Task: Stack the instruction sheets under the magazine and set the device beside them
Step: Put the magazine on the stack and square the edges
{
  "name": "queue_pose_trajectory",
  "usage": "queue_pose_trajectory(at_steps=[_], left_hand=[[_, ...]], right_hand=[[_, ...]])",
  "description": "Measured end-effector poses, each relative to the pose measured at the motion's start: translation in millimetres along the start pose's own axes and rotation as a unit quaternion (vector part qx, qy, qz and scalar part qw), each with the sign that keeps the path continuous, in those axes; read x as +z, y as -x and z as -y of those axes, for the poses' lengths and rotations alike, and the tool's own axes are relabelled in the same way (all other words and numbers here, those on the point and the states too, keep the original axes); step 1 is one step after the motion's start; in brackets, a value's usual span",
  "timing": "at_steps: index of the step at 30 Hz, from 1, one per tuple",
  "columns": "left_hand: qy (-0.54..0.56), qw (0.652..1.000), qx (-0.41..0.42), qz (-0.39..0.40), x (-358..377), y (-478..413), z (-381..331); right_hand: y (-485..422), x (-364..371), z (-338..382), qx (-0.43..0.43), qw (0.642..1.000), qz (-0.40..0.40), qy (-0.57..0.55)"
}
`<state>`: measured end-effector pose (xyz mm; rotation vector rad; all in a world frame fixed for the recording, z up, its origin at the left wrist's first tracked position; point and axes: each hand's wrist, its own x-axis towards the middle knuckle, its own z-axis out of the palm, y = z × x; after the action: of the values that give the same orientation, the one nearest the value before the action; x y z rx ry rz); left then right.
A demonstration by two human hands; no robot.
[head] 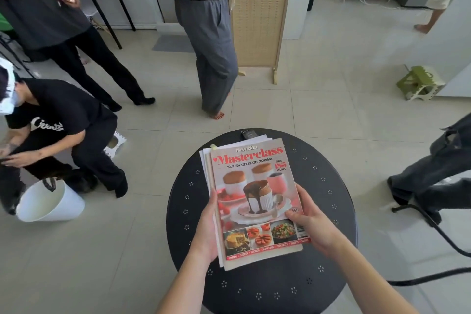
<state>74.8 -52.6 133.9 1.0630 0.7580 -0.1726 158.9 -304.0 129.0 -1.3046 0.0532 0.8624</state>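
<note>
A pink cookbook magazine (pixel 254 186) lies on top of white instruction sheets (pixel 204 160), whose edges stick out at its left and far side. The stack sits over a round black table (pixel 318 186). My left hand (pixel 207 227) grips the stack's left edge. My right hand (pixel 309 219) holds the right edge, thumb on the cover. A small dark device (pixel 247 133) lies at the table's far rim, just beyond the stack and partly hidden by the sheets.
Several people stand or crouch on the tiled floor around the table. A white bucket (pixel 51 201) lies tipped at the left. A folding screen (pixel 257 13) stands behind, a green stool (pixel 419 83) at the right, and a black cable (pixel 433 227) runs near the table.
</note>
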Motion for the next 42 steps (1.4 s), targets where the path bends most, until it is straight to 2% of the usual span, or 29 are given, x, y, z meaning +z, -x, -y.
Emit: queue_pose_trajectory(at_steps=[3, 7, 12, 17, 21, 26, 34, 42], left_hand=[[-0.043, 0.999, 0.028, -0.014, -1, -5, 5], [-0.096, 0.995, 0.039, -0.012, -2, -7, 4], [-0.138, 0.989, 0.046, 0.010, 2, -10, 5], [-0.185, 0.980, 0.071, -0.008, 9, -13, 9], [-0.179, 0.980, 0.085, -0.017, 11, -14, 13], [-0.193, 0.976, 0.102, -0.024, 5, -24, 19], [-0.225, 0.969, 0.105, 0.010, -3, -26, 19], [-0.191, 0.975, 0.111, 0.001, -2, -25, 23]], right_hand=[[2, 6, 2, -0.021, 0.999, -0.008, 0.043], [-3, 8, 3, -0.026, 0.993, -0.061, 0.099], [-16, 5, 9, 0.001, 0.990, -0.098, 0.103], [-24, 2, 10, -0.041, 0.983, -0.088, 0.159], [-30, 2, 0, -0.068, 0.976, -0.080, 0.189], [-36, 0, -15, -0.071, 0.979, -0.080, 0.174], [-38, -10, -17, -0.078, 0.983, -0.066, 0.153], [-43, -13, -18, -0.099, 0.984, -0.049, 0.138]])
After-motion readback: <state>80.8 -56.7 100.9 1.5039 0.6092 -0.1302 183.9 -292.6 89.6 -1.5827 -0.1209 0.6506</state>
